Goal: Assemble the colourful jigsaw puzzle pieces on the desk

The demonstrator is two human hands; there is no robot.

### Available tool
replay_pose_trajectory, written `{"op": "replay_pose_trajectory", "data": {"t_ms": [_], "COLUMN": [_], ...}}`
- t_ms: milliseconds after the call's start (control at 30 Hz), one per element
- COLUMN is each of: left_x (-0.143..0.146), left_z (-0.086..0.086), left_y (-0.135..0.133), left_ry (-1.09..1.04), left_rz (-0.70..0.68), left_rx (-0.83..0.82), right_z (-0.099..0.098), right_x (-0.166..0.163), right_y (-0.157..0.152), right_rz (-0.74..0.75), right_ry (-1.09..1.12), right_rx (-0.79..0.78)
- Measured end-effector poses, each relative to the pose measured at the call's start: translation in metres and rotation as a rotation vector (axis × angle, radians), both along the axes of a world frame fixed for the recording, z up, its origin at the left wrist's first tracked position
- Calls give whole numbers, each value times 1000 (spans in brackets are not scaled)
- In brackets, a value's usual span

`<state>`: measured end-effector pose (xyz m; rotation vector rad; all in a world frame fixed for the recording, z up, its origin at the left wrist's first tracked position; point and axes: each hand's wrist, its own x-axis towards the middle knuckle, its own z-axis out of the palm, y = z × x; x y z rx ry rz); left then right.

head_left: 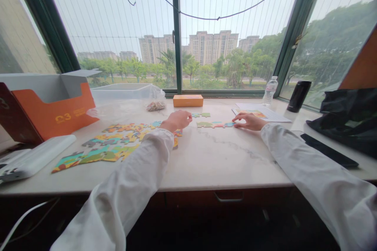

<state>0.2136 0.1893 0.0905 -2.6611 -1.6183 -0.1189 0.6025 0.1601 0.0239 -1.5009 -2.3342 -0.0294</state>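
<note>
A short row of joined puzzle pieces (215,124) lies on the pale desk (212,157) just right of the frame's centre. The right hand (249,120) rests flat on the row's right end, fingers spread and pressing down, so the last piece is partly hidden beneath them. The left hand (177,120), at centre, is loosely curled with its knuckles toward the camera; whether it holds a piece cannot be told, since the fingers hide the palm. Just beyond it sit two small joined pieces (200,115), apart from the row.

To the left of centre a spread of loose pieces (118,141) covers the desk, its right edge hidden behind the left wrist and white sleeve; the prints on them are too small to make out. Behind the hands, an orange puzzle box (187,100) lies by the window frame, its lid writing too faint to read. A clear bag (155,102) holding small bits sits left of it, in front of a clear plastic tub (120,91).

At the far left an open orange carton (55,111) shows pale printing, perhaps "C3", with smaller unreadable lines. A white device (32,159) lies before it, cut off by the frame edge. At upper right stand a water bottle (270,91) and a black cup (299,96); a printed sheet (259,113) lies beside the right hand. A black bag (347,117) and a dark flat slab (328,150) fill the right edge.
</note>
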Motion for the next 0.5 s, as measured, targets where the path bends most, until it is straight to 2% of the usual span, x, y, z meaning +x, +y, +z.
{"op": "replay_pose_trajectory", "data": {"t_ms": [167, 500], "left_x": [6, 5], "left_z": [-6, -9], "left_y": [-5, -2], "left_ry": [16, 82], "left_rz": [-69, -48], "left_rx": [2, -31], "right_z": [-2, 2], "right_x": [-13, -39], "right_y": [1, -5], "right_rz": [-3, 0], "right_ry": [22, 42], "right_rx": [-3, -35]}}
